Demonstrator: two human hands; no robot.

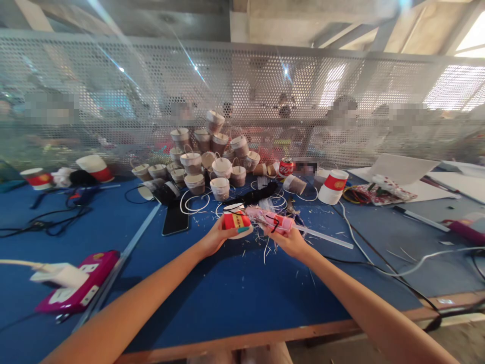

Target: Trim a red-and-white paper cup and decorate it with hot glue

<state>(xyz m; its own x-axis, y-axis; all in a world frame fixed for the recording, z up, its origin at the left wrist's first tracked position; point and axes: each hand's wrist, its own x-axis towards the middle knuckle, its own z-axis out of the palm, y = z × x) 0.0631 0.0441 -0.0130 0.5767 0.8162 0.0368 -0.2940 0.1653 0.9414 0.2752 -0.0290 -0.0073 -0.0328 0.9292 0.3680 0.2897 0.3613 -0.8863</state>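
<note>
My left hand (212, 239) is wrapped round a red-and-white paper cup (234, 221) with a yellow patch, tipped on its side. My right hand (292, 242) grips a pink glue gun (279, 222), and a long whitish glue stick (329, 237) juts out of its back to the right. The gun's front end points left and is close to the cup; I cannot tell whether they touch. Behind my hands lie loops of white cord (195, 202) and a dark bundle (265, 193). Small white scraps are scattered on the blue tabletop (227, 298) around them.
Small grey-brown buckets (191, 163) with handles are piled against a perforated metal screen (125, 111). A phone (176, 218), a red drink can (286, 167) and a red-and-white cup (333, 187) stand nearby. A purple power strip (81, 283) lies left; cables cross the right side.
</note>
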